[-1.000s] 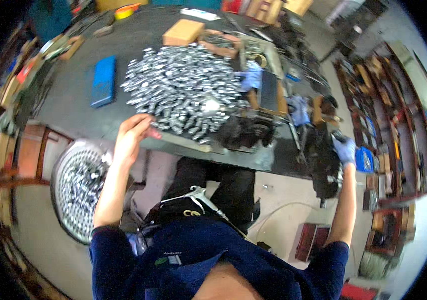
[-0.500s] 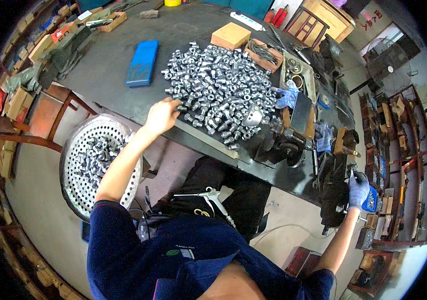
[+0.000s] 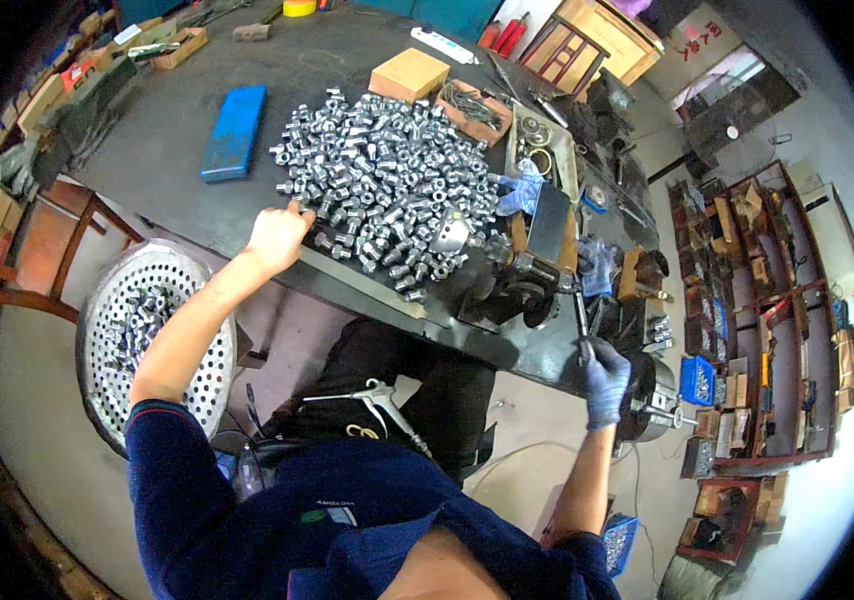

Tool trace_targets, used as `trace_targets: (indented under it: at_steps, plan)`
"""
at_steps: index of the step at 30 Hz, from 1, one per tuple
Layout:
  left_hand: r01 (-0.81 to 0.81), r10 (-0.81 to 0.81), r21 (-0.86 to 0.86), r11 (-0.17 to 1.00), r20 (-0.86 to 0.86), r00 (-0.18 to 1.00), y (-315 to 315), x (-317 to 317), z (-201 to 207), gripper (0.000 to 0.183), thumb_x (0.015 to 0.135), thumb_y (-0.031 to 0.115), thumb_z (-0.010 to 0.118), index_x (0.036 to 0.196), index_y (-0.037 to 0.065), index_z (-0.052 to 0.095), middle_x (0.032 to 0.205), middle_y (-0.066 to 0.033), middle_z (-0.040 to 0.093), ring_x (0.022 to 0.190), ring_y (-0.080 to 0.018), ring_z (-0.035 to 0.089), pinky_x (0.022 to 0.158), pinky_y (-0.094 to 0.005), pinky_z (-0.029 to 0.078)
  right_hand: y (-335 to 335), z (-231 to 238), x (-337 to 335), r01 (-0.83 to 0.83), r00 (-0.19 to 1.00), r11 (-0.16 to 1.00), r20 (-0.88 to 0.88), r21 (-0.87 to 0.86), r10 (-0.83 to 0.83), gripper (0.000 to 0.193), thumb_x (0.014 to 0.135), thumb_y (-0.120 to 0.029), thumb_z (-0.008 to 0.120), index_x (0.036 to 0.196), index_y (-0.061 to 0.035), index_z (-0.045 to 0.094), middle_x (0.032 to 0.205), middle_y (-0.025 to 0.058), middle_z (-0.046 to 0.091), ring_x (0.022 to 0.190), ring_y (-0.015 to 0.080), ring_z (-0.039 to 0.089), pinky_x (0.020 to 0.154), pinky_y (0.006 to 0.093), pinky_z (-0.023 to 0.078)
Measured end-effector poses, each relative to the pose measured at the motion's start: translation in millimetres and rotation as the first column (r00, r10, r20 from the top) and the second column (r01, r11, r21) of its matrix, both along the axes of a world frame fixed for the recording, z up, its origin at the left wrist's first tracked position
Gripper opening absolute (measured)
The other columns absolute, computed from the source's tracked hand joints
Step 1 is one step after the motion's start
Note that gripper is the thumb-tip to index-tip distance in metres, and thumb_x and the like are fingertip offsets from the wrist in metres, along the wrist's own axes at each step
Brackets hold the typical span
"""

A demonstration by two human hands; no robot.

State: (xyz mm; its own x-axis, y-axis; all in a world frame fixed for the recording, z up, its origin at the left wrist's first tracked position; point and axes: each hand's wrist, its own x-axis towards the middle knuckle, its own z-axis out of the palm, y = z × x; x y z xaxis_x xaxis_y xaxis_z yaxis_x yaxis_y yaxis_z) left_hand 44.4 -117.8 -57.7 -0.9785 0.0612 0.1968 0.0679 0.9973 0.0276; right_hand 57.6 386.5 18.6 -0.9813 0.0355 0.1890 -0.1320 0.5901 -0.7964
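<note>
I observe the left hand (image 3: 279, 242) curled narrow at the metal fittings (image 3: 387, 185); gloved right hand (image 3: 603, 380) partly curled at the wrench (image 3: 580, 308); I cannot tell either grip.

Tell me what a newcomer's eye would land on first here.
First, the big heap of shiny metal fittings on the dark workbench. Then the round perforated pan at lower left, holding more fittings, and the bright blue box left of the heap.
</note>
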Motion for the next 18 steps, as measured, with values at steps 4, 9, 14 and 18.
trace_targets:
  at_steps: [4,9,14,18]
  plan:
    - [0.062,-0.033,0.248,0.967,-0.118,0.992,7,11,16,0.022,0.069,0.002,0.061,0.090,0.002,0.054,0.078,-0.0171,0.060,0.069,-0.0280,0.063,0.059,-0.0394,0.049,-1,-26,-31,0.058,0.996,0.897,0.086,-0.439,-0.023,0.028,0.080,-0.020,0.068,0.097,0.0012,0.064,0.087,0.0051,0.065,0.076,0.0132,0.059,0.071,0.0254,0.048]
    - [0.028,-0.184,0.999,0.032,-0.021,0.983,47,3,53,0.023,0.074,0.002,0.066,0.090,0.000,0.050,0.071,-0.0085,0.060,0.059,-0.0121,0.059,0.049,-0.0246,0.045,-26,-22,-81,-0.083,0.987,0.494,-0.002,-0.866,0.162,0.059,0.078,-0.041,0.061,0.123,-0.0053,0.048,0.115,0.0093,0.056,0.100,0.0215,0.056,0.081,0.0339,0.046]
    - [0.057,-0.339,0.964,-0.259,-0.146,0.929,90,-18,71,0.016,0.082,0.011,0.063,0.090,-0.002,0.059,0.072,-0.0072,0.061,0.055,-0.0116,0.058,0.053,-0.0237,0.047,-41,-18,-125,-0.191,0.943,0.206,-0.121,-0.960,0.309,0.047,0.078,-0.032,0.058,0.115,-0.0033,0.051,0.107,0.0080,0.059,0.095,0.0172,0.057,0.077,0.0236,0.045]
    - [0.097,-0.277,0.969,-0.227,-0.160,0.947,109,-39,64,0.019,0.082,0.012,0.063,0.089,-0.005,0.064,0.068,-0.0072,0.062,0.053,-0.0107,0.058,0.050,-0.0225,0.047,-32,-48,-147,-0.170,0.985,0.297,-0.154,-0.939,0.076,0.038,0.080,-0.032,0.058,0.103,-0.0011,0.055,0.107,0.0187,0.058,0.095,0.0267,0.058,0.074,0.0275,0.049]
